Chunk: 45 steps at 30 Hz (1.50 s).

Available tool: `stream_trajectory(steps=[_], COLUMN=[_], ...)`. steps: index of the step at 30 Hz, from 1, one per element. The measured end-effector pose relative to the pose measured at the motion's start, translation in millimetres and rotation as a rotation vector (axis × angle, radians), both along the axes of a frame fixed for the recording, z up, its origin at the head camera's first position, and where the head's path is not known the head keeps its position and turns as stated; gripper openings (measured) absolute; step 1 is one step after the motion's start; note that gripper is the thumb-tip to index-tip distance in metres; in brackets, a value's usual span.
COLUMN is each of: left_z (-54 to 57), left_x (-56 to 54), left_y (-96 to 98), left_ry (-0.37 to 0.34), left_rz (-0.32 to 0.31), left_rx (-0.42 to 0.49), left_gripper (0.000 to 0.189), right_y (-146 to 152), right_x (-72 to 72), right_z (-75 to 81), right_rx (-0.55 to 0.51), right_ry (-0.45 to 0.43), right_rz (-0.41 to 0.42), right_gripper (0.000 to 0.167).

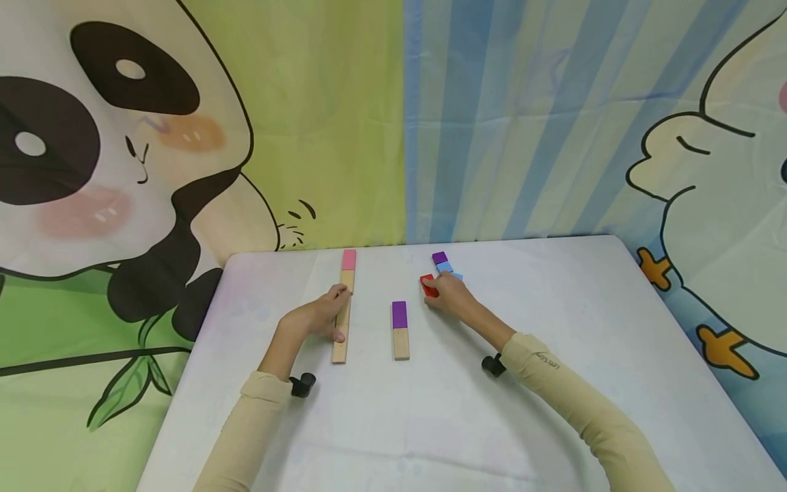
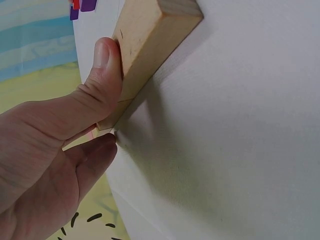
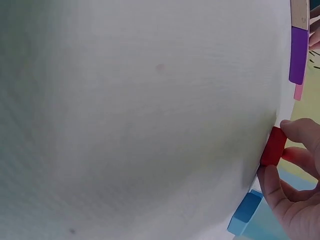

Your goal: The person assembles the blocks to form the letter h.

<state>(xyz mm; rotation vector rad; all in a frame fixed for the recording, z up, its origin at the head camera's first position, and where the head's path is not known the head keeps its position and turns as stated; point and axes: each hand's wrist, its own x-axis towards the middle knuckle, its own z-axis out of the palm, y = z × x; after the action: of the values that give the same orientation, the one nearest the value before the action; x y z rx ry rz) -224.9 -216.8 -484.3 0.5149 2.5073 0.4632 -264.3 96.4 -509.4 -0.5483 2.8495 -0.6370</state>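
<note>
My right hand (image 1: 453,294) pinches a small red block (image 3: 273,146) between thumb and fingers, close over the white table. On the left, my left hand (image 1: 315,317) rests along a straight row made of a pink block (image 1: 348,260) and plain wooden blocks (image 1: 340,350). Its thumb (image 2: 106,67) lies against the side of a wooden block, and the other fingers extend beside the row without curling round it. Between both hands, a purple block (image 1: 399,314) and a plain wooden block (image 1: 401,344) stand end to end.
Just beyond my right hand lie another purple block (image 1: 439,257) and a light blue block (image 1: 445,267), with more light blue partly hidden by the hand. The white table (image 1: 393,424) ends at a cartoon-printed curtain (image 1: 344,137).
</note>
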Motion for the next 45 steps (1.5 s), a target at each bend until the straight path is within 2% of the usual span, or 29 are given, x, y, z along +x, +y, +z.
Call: stream_trajectory(steps=[5, 14, 18, 20, 25, 29, 32, 35, 40, 45], left_z=[-0.7, -2.0, -0.3, 0.6, 1.4, 1.8, 2.8, 3.3, 4.7, 6.1], left_x=[1.4, 4.8, 5.4, 5.4, 4.8, 3.2, 1.5, 0.2, -0.2, 0.4], left_y=[-1.2, -4.1, -4.8, -4.9, -4.9, -4.4, -3.4, -2.1, 0.2, 1.6], left_ry=[-0.005, -0.011, -0.016, -0.016, -0.016, -0.012, -0.007, -0.006, -0.015, -0.023], left_rz=[0.003, 0.015, 0.023, 0.027, 0.025, 0.019, 0.015, 0.009, 0.006, 0.019], left_rx=[0.019, 0.012, 0.008, 0.009, 0.006, 0.002, -0.004, -0.014, -0.023, -0.028], left_gripper=[0.106, 0.106, 0.106, 0.106, 0.105, 0.106, 0.106, 0.107, 0.107, 0.106], right_y=[0, -3, -8, -14, -39, -63, -80, -93, -106, -113], right_x=[1.0, -0.7, -8.0, -13.2, -23.9, -30.1, -34.8, -39.5, -44.5, -45.2], right_z=[-4.3, -7.1, -2.5, 2.9, 18.0, 23.0, 23.7, 23.5, 23.1, 20.7], right_rx=[0.003, -0.049, -0.066, -0.089, -0.091, -0.021, 0.023, 0.049, 0.065, 0.064], right_ry=[0.06, 0.119, 0.157, 0.182, 0.163, 0.074, -0.006, -0.039, -0.032, -0.061], right_rz=[0.016, -0.015, 0.022, 0.077, 0.243, 0.331, 0.35, 0.366, 0.414, 0.428], right_gripper=[0.042, 0.032, 0.03, 0.031, 0.036, 0.037, 0.036, 0.035, 0.036, 0.037])
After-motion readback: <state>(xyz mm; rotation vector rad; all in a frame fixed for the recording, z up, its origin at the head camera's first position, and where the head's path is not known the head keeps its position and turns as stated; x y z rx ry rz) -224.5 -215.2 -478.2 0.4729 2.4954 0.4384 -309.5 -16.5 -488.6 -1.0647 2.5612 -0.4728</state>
